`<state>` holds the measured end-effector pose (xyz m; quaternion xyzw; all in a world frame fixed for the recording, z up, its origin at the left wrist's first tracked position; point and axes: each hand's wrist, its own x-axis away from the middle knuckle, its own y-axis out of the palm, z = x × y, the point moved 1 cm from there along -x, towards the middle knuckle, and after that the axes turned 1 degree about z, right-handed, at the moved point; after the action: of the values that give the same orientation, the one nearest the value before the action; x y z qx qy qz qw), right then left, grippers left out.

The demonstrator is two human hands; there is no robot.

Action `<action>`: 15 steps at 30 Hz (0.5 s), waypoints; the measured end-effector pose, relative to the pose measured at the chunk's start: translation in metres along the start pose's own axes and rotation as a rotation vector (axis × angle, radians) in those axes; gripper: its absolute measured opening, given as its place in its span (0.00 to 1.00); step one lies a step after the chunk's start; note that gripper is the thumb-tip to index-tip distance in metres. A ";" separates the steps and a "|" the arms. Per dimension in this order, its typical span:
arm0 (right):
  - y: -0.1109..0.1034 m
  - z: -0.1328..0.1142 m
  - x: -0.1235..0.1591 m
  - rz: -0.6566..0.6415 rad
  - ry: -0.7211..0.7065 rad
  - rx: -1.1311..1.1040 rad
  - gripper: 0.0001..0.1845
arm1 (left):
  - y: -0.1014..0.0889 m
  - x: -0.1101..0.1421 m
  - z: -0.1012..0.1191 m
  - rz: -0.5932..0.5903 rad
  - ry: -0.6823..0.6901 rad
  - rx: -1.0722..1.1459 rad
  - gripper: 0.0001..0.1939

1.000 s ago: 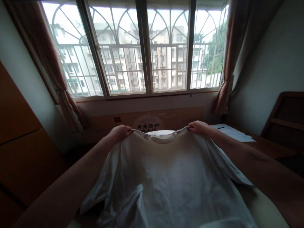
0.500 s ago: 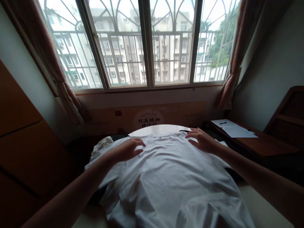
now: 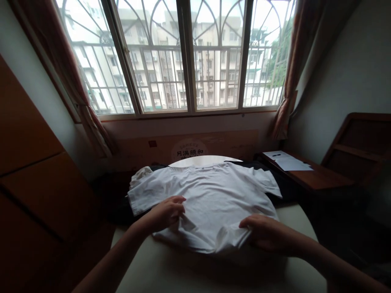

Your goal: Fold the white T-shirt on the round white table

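Observation:
A white T-shirt (image 3: 207, 195) lies spread flat on a pale round table (image 3: 195, 272), collar toward the window and sleeves out to both sides. My left hand (image 3: 166, 213) rests on the lower left part of the shirt, its fingers curled and pinching the cloth so that creases run out from it. My right hand (image 3: 264, 235) is closed on the shirt's lower right hem near the table's front. Dark fabric (image 3: 119, 201) shows under the shirt's left and far right sides.
A flat cardboard box with printed characters (image 3: 189, 150) leans under the barred window (image 3: 189, 57). Curtains hang at both sides. A wooden side desk (image 3: 308, 177) with papers (image 3: 287, 162) and a pen stands right, a wooden shelf (image 3: 360, 142) behind it. Wooden panelling (image 3: 33, 179) fills the left.
The shirt was held up by its shoulders, then laid flat on the table. Both hands slid from the collar end down to the hem and closed on the cloth.

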<state>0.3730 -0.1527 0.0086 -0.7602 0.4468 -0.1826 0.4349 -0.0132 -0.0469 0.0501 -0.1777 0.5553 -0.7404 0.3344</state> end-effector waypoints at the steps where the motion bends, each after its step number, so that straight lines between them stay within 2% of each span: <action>1: 0.002 -0.004 0.004 0.052 0.019 -0.003 0.19 | -0.003 0.005 0.001 0.035 -0.005 0.030 0.12; 3: 0.002 -0.013 0.015 0.118 0.033 -0.016 0.10 | -0.011 0.016 0.003 0.115 -0.020 0.087 0.09; 6: -0.001 -0.027 0.037 0.135 0.009 -0.068 0.11 | -0.025 0.039 0.013 0.243 -0.052 0.158 0.11; 8: -0.002 -0.035 0.054 0.102 -0.009 -0.085 0.13 | -0.029 0.057 0.025 0.312 -0.080 0.207 0.12; 11: 0.006 -0.045 0.081 0.031 -0.010 -0.055 0.12 | -0.025 0.090 0.048 0.378 -0.111 0.253 0.12; 15: 0.028 -0.049 0.113 -0.012 0.035 -0.060 0.13 | -0.006 0.136 0.077 0.431 -0.200 0.276 0.09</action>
<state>0.3861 -0.2779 0.0004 -0.7722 0.4552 -0.1852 0.4028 -0.0628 -0.1942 0.0655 -0.0805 0.4385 -0.6997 0.5582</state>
